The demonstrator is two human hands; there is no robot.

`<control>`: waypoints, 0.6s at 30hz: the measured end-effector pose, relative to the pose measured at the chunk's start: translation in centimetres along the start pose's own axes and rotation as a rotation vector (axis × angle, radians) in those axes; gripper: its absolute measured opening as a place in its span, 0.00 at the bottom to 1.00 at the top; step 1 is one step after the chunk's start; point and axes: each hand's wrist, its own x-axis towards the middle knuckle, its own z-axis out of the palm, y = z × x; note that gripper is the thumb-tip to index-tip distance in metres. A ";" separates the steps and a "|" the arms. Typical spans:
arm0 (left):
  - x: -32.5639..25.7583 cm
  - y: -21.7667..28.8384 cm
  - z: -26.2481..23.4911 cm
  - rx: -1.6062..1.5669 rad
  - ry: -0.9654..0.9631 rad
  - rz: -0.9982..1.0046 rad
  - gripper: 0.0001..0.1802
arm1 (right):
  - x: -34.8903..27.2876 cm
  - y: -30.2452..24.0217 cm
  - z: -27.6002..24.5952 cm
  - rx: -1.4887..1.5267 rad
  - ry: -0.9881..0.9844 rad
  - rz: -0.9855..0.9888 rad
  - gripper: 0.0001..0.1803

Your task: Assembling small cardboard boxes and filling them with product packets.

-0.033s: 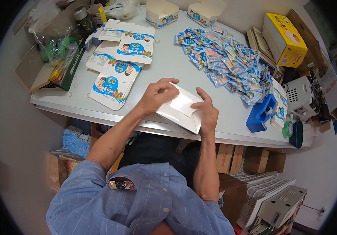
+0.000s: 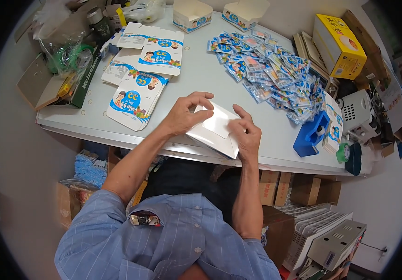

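Observation:
A small white folding carton [image 2: 213,131] lies near the front edge of the table with its plain, shiny flaps facing up. My left hand [image 2: 186,113] grips its left end, with the thumb and bent fingers curled over the top. Around the right end closes my right hand [image 2: 247,136], its thumb by the flap and its index finger pointing up. What is inside the carton is hidden. To the left lie stacks of flat printed cartons [image 2: 138,100] in white and blue. Right of the far middle spreads a heap of small blue-and-clear sachets [image 2: 273,70].
Two open printed cartons [image 2: 190,19] stand at the back. A blue tape dispenser [image 2: 312,135] and a green tape roll [image 2: 343,153] are at the right edge. A yellow box [image 2: 340,46] stands back right. An open green-and-brown box [image 2: 63,86] holds odds and ends at left.
Only small finger movements show: my left thumb lies straighter over the carton, and my right fingers have shifted slightly at the flap. The carton stays in place.

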 end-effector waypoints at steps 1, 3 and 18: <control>0.0 0.6 -0.3 -0.002 -0.001 -0.005 0.16 | 0.1 -1.1 0.1 -0.136 -0.010 0.146 0.12; 0.4 2.8 -0.9 -0.008 -0.125 -0.281 0.25 | 0.3 -3.1 0.6 -0.181 0.009 0.152 0.17; 1.4 2.4 -1.4 0.180 -0.206 -0.307 0.30 | 0.0 -2.1 -0.8 -0.149 0.054 0.138 0.28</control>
